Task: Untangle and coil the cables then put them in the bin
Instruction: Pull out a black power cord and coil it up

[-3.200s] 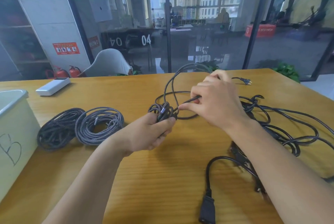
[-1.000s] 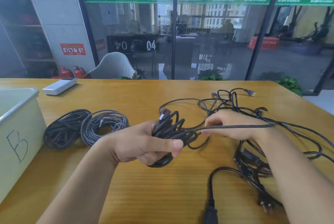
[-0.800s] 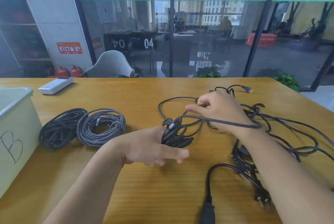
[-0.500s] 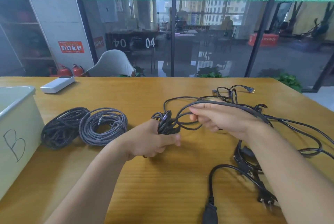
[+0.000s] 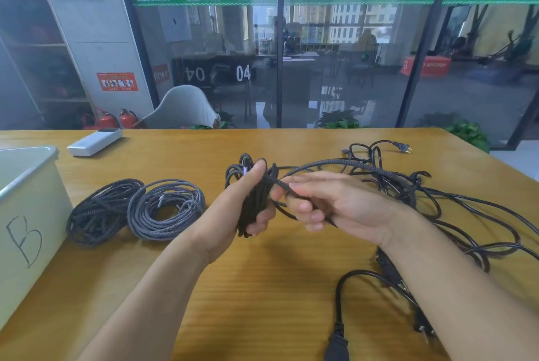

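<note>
My left hand [image 5: 233,212] grips a partly wound bundle of dark braided cable [image 5: 256,200] above the middle of the table. My right hand [image 5: 329,203], palm up, holds the free run of that cable close to the bundle; the run arches away to the right into a black tangle of power cords [image 5: 423,194]. Two finished coils lie to the left, a dark coil [image 5: 96,214] and a grey coil [image 5: 166,209]. The pale bin [image 5: 26,214], marked with a B, stands at the left edge.
A white flat device [image 5: 94,141] lies at the back left of the wooden table [image 5: 262,287]. A black power cord with a socket end [image 5: 338,343] and a plug [image 5: 423,328] lies near the front right. Beyond the far edge are a chair and a glass wall.
My left hand has lifted and turned the bundle upright with more loops on it. My right hand has come closer, palm up, feeding the cable in from the right.
</note>
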A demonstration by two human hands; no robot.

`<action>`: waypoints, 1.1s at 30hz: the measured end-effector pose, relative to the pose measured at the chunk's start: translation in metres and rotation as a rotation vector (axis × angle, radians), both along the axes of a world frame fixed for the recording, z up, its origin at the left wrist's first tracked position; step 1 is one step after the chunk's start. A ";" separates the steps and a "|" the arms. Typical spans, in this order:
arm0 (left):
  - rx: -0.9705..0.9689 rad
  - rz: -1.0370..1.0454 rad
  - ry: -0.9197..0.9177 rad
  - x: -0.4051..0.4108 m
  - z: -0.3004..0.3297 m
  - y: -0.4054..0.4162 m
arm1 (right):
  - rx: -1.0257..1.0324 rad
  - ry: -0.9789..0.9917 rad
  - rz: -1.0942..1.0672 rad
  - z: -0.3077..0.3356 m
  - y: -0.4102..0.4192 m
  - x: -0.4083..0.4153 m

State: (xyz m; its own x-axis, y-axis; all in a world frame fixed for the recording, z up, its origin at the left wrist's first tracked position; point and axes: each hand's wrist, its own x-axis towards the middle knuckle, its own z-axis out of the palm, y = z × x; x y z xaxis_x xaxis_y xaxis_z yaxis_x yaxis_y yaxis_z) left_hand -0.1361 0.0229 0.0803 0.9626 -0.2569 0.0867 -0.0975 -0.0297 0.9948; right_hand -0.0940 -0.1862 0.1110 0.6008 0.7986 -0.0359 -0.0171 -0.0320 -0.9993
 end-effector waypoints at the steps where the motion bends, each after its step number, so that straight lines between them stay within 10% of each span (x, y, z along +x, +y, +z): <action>1: 0.018 0.055 -0.004 0.000 -0.001 -0.002 | -0.006 -0.001 -0.002 -0.002 0.003 -0.001; 11: -0.267 0.566 -0.057 0.013 -0.006 0.011 | -0.704 -0.646 -0.068 -0.011 0.021 -0.015; 19: -0.511 0.395 -0.003 0.007 0.004 -0.001 | -0.442 -0.303 0.328 -0.029 0.037 -0.027; 33: -0.460 0.209 -0.029 -0.005 0.020 0.011 | -0.093 0.100 0.029 -0.040 0.015 0.018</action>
State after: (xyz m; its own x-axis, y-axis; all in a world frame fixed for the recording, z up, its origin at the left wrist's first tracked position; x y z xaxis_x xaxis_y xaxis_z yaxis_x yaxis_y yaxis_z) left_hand -0.1407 0.0343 0.1004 0.9849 0.0118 0.1727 -0.1636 0.3889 0.9066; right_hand -0.0761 -0.1710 0.0715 0.5673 0.8059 -0.1691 -0.1146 -0.1261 -0.9854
